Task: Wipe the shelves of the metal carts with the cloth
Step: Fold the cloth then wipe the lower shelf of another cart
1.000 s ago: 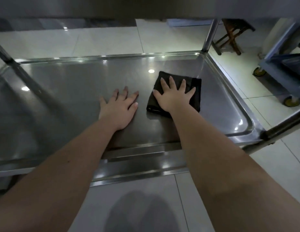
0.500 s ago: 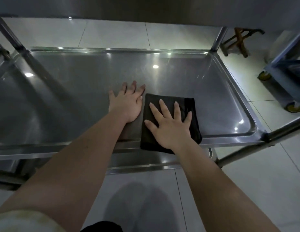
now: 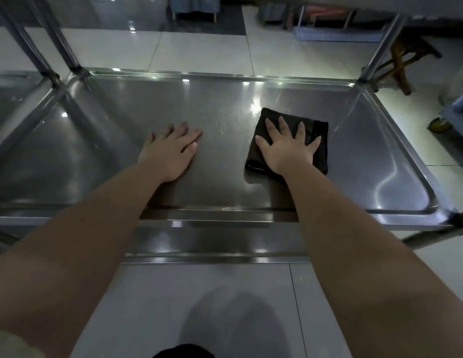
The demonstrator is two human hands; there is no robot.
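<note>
The right hand (image 3: 286, 148) is pressing flat, fingers spread, on the folded black cloth (image 3: 322, 156), which is lying right of centre on the cart shelf (image 3: 225, 104). The left hand (image 3: 171, 151) is resting open on bare metal, well apart to the cloth's left. The cloth's long axis is apparently running near-to-far, though the hand is covering much of it.

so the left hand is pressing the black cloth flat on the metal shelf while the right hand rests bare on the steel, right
Not quite: the hands are swapped. The head view shows the right hand spread flat on the black cloth, pressing it onto the metal shelf, while the left hand rests bare on the steel beside it, apart from the cloth.
</note>
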